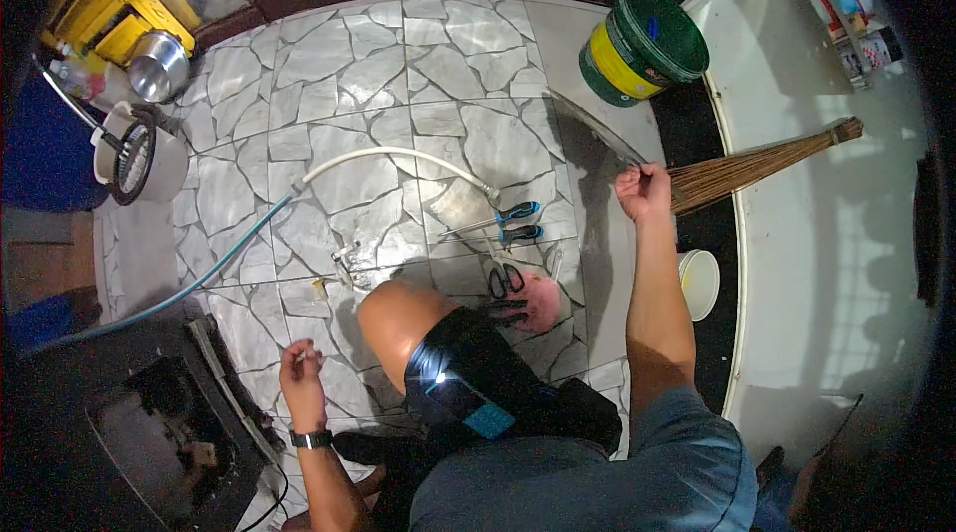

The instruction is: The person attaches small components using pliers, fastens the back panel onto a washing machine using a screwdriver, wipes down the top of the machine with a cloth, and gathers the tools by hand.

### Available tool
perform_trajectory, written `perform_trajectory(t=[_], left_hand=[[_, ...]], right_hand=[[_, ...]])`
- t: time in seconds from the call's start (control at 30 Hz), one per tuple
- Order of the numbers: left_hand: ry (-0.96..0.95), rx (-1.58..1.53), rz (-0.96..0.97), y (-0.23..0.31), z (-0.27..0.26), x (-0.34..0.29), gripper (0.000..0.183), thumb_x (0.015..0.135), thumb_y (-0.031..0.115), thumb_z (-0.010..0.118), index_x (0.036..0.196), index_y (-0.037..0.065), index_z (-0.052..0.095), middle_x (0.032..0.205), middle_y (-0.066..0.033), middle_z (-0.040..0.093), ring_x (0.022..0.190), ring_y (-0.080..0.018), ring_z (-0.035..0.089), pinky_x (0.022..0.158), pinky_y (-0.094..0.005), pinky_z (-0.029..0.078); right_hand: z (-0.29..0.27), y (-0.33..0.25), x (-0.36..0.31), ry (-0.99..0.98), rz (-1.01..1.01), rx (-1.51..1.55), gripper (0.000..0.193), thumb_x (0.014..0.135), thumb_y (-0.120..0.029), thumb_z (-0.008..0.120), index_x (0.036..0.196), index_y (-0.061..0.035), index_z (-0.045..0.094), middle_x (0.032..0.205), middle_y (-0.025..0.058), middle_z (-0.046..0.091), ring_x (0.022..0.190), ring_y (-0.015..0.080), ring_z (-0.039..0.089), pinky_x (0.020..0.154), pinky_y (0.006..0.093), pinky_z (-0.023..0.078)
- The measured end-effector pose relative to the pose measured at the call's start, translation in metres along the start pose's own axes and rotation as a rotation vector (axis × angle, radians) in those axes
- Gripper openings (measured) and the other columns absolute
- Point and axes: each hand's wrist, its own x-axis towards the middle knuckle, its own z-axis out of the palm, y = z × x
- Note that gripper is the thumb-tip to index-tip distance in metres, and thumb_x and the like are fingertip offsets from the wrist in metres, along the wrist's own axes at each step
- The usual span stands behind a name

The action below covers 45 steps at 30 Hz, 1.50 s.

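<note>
My right hand [644, 192] is raised at the right, its fingers closed on the near end of a thin, flat grey sheet [596, 126] seen almost edge-on. What the sheet is made of I cannot tell. My left hand [302, 373], a watch on its wrist, hovers over the tiles with loosely curled fingers and nothing visible in them. Between the hands, two blue-and-black screwdrivers [519, 212] lie beside a pair of dark-handled scissors [506, 280] and a pink item [541, 303]. A small white tap-like fitting [346, 255] rests beyond my knee.
A white hose [388, 151] joins a teal hose [239, 245] across the tiles. At right stand a green bucket [625, 59], a stick broom [757, 166] and a white tub [700, 285]. A pail [164, 169] with a brush stands left. A lit phone [468, 405] lies on my thigh.
</note>
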Motion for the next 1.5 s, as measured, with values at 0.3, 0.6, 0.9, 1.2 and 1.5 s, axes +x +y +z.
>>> perform_trajectory(t=[0.3, 0.6, 0.9, 1.2, 1.5], left_hand=[[-0.181, -0.178, 0.174, 0.091, 0.015, 0.062, 0.035, 0.099, 0.026, 0.061, 0.125, 0.002, 0.062, 0.122, -0.0108, 0.068, 0.105, -0.0204, 0.067, 0.087, -0.032, 0.053], [-0.087, -0.679, 0.072, 0.14, -0.106, 0.049, 0.038, 0.103, 0.024, 0.056, 0.134, 0.003, 0.051, 0.126, -0.0075, 0.062, 0.113, -0.0174, 0.058, 0.1, -0.0362, 0.044], [0.407, -0.472, 0.319, 0.043, -0.252, -0.057, 0.034, 0.101, 0.017, 0.06, 0.131, 0.002, 0.055, 0.127, -0.0064, 0.064, 0.113, -0.0157, 0.059, 0.102, -0.0328, 0.045], [0.756, -0.108, 0.337, -0.046, -0.252, -0.141, 0.032, 0.101, 0.02, 0.057, 0.124, -0.002, 0.061, 0.111, -0.0141, 0.069, 0.104, -0.0154, 0.061, 0.091, -0.0317, 0.048], [1.186, 0.352, 0.364, -0.097, -0.294, -0.134, 0.019, 0.093, 0.012, 0.062, 0.103, -0.004, 0.062, 0.105, -0.0214, 0.058, 0.095, -0.0419, 0.056, 0.082, -0.0426, 0.047]], right_hand=[[0.019, 0.175, -0.128, -0.685, 0.211, -0.377, 0.017, 0.084, -0.01, 0.059, 0.069, -0.0101, 0.05, 0.07, 0.0041, 0.054, 0.064, 0.0211, 0.05, 0.071, 0.0412, 0.047], [0.098, 0.315, -0.195, -1.333, 0.698, -0.794, 0.049, 0.085, -0.002, 0.057, 0.133, -0.0043, 0.048, 0.112, 0.012, 0.062, 0.086, 0.025, 0.065, 0.076, 0.0399, 0.055], [0.16, 0.451, -0.238, -1.264, 0.612, -1.527, 0.054, 0.088, -0.004, 0.07, 0.133, -0.0137, 0.042, 0.099, 0.0101, 0.064, 0.077, 0.0221, 0.066, 0.066, 0.0375, 0.058], [0.166, 0.593, -0.377, -1.815, 0.305, -1.476, 0.057, 0.091, -0.01, 0.071, 0.137, -0.0075, 0.038, 0.112, 0.0087, 0.058, 0.08, 0.0119, 0.059, 0.067, 0.0298, 0.051], [0.183, 0.716, -0.411, -2.157, -0.237, -1.155, 0.046, 0.094, -0.013, 0.063, 0.135, -0.0042, 0.047, 0.123, 0.0144, 0.06, 0.114, 0.0244, 0.058, 0.098, 0.0346, 0.045]])
